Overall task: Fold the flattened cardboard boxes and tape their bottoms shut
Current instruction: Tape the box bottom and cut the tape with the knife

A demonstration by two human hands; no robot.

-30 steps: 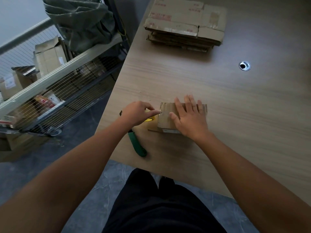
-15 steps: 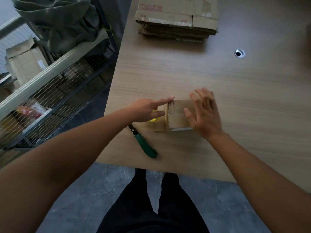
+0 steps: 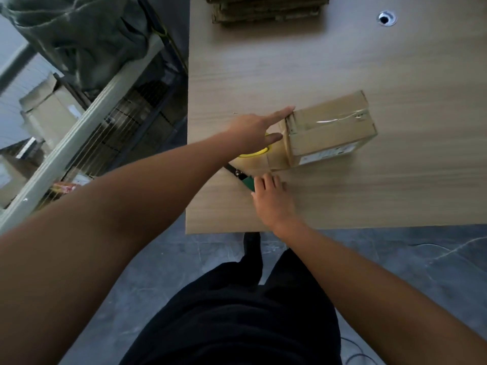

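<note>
A folded cardboard box (image 3: 329,133) lies on the wooden table (image 3: 382,196), with clear tape running along its top seam. My left hand (image 3: 253,130) touches the box's left end with a straight index finger and the thumb against its side. Just below that hand sits a tape dispenser with a yellow roll (image 3: 254,153) and a green handle (image 3: 247,181). My right hand (image 3: 274,198) lies over that handle with its fingers curled on it, hiding most of it. A stack of flattened boxes (image 3: 266,11) sits at the table's far edge.
A round cable hole (image 3: 386,19) is in the table at the far right. Left of the table stands a wire shelf rack (image 3: 79,127) holding cardboard boxes (image 3: 50,111), with a dark green cloth (image 3: 79,35) draped on top. The table's near edge is close to my legs.
My right hand left the top of the box and came down onto the green dispenser handle. The box has turned, its taped top now uncovered. My left hand still touches its left end.
</note>
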